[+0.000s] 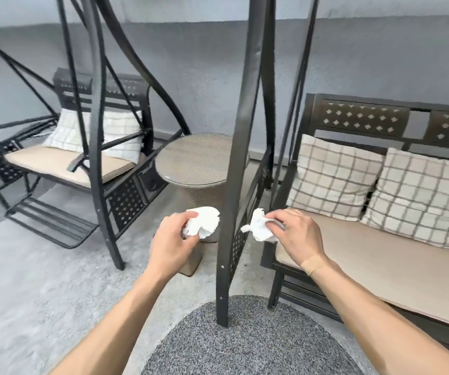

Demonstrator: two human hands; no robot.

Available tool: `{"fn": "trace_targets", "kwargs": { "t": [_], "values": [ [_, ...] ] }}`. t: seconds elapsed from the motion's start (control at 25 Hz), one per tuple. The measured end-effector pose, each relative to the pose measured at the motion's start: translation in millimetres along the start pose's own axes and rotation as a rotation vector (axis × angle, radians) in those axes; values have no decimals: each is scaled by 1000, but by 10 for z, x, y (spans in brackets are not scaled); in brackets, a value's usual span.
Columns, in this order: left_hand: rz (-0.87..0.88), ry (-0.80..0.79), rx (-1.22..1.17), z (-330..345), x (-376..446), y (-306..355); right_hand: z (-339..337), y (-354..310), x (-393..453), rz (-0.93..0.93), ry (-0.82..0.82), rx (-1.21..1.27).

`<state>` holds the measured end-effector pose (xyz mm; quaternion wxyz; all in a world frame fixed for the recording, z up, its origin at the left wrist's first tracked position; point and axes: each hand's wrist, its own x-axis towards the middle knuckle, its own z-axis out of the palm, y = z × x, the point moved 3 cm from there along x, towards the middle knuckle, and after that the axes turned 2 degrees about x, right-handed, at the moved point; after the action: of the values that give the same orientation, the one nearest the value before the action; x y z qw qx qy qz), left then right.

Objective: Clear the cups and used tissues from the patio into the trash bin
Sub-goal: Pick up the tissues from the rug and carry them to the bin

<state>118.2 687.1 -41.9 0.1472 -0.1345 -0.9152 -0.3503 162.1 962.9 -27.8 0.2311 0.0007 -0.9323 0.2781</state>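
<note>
Tissues sit crumpled, one gripped by each hand's fingers, left hand and right hand flanking the near swing post, likely for carrying binward.

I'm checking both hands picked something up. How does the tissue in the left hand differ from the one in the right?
The left tissue fans out broad above the left hand; the right tissue is scrunched, with a twisted tail toward the post. The left is over the floor, the right over the bench edge. Both are white and crumpled, each gripped by a hand, the other being the right hand.
</note>
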Motion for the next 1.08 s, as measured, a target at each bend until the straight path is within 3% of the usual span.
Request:
{"fn": "trace_targets", "kwargs": {
  "t": [0.32, 0.56, 0.76, 1.08],
  "values": [
    [-146, 143, 69, -1015, 398, -1535, 1534, -1237, 914, -170, -130, 66],
    [-187, 127, 87, -1483, 928, -2562, 2547, -1972, 1524, -176, -147, 95],
    [-216, 70, 66, -1463, 1454, -3145, 3087, -2096, 1993, -159, -169, 36],
    [-305, -74, 67, -909, 2641, -3782, 4012, -1713, 2924, -52, -188, 53]
  ]
}}
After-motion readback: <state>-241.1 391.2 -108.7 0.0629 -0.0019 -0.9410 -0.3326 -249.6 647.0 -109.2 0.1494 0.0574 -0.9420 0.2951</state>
